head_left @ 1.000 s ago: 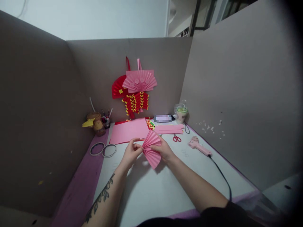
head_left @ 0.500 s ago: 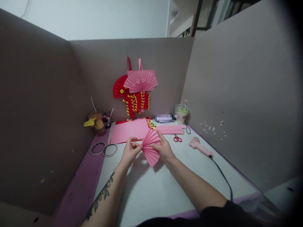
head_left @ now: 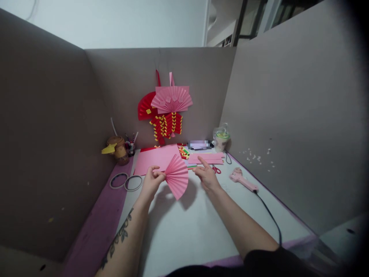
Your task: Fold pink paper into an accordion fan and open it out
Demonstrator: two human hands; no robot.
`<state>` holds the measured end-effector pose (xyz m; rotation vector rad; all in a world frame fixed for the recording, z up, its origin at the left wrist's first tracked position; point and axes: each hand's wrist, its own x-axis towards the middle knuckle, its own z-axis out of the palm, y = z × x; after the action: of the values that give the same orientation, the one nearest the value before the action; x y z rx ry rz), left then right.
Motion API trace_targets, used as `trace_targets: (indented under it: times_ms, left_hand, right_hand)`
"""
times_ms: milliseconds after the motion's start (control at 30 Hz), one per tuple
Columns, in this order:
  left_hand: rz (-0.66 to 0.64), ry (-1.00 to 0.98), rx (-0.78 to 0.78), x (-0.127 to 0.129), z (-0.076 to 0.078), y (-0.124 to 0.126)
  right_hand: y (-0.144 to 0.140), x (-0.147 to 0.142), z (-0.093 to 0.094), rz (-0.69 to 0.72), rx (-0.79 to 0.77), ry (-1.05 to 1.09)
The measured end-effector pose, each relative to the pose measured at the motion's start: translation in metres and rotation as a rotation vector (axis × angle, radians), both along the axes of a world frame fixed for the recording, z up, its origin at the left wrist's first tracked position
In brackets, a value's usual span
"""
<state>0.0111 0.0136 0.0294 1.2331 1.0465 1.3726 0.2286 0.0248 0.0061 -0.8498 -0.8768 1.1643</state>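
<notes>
A pleated pink paper fan [head_left: 178,177] is spread out above the white tabletop [head_left: 178,234]. My left hand [head_left: 152,181] pinches it at its gathered left end, thumb against fingers. My right hand [head_left: 208,176] is off the fan, a little to its right, with nothing in it; its index finger points forward and its fingers are apart. Behind the fan lie sheets of pink paper [head_left: 155,156]. Pink paper strips [head_left: 207,158] lie beyond my right hand, and red-handled scissors [head_left: 216,169] are partly hidden behind it.
Two tape rolls [head_left: 133,183] lie at the left. A pink glue gun [head_left: 243,181] with a black cord rests at the right. Cups [head_left: 221,140] stand in the back corners. Finished pink and red fan ornaments [head_left: 172,98] hang on the grey back panel [head_left: 121,77].
My right hand has let go of the fan's right edge and moved right. My left hand, with the fan, has shifted slightly left.
</notes>
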Motion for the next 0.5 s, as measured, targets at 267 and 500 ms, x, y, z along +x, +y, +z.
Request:
trace_targets:
  times_ms: [267, 500]
  left_hand:
    - [-0.111, 0.048, 0.032, 0.01, 0.001, -0.008]
    - [-0.109, 0.109, 0.068, 0.009, 0.002, -0.008]
  right_hand:
    - [-0.006, -0.019, 0.0, 0.103, -0.035, 0.057]
    - [-0.02, -0.021, 0.004, 0.429, -0.042, -0.071]
